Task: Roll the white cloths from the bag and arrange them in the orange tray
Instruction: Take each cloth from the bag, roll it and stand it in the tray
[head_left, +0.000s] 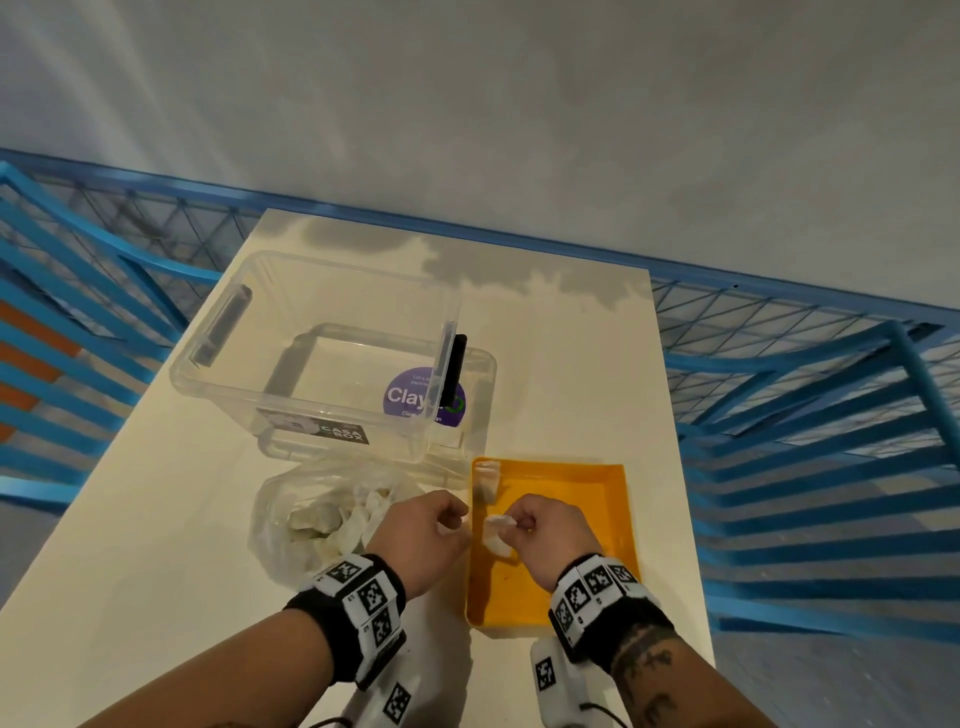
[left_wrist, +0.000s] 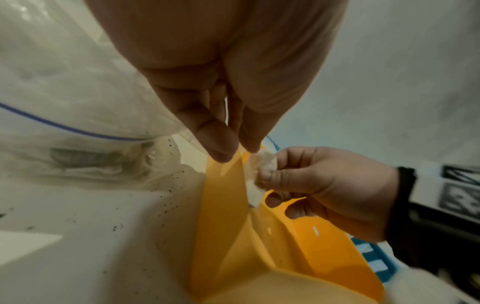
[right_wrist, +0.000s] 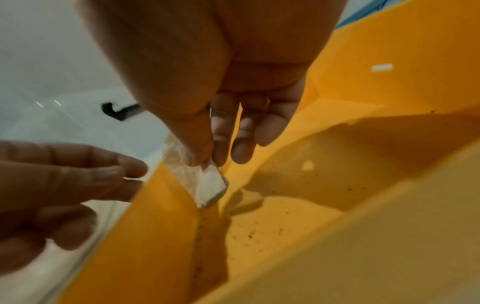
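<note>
A: Head view first. What does the right hand (head_left: 540, 530) have?

B: It pinches a small rolled white cloth (head_left: 497, 531) between thumb and fingertips, over the left side of the orange tray (head_left: 618, 514). The right wrist view shows the cloth's (right_wrist: 205, 181) lower end hanging down along the inside of the tray's (right_wrist: 363, 236) left wall; whether it touches the floor cannot be told.

A: And the left hand (head_left: 423, 535)?

B: Its fingers are loosely curled, thumb and forefinger close together with nothing between them. It sits just left of the tray's edge, near the cloth but apart from it. In the left wrist view the fingertips (left_wrist: 221, 148) end just above the tray's rim (left_wrist: 221, 205).

A: Anything already in the tray?

B: One more white cloth roll (head_left: 488, 475) lies in the far-left corner, against the wall.

A: Where is the bag?

B: The clear plastic bag (head_left: 291, 519) lies on the cream bench (head_left: 156, 545), just left of the left hand, with crumpled white cloths (head_left: 353, 519) inside. Beyond it stands a clear plastic storage box (head_left: 218, 364) with a purple sticker (head_left: 410, 397).

A: The wrists?

B: Both wear black bands with black-and-white marker squares (head_left: 358, 592).
</note>
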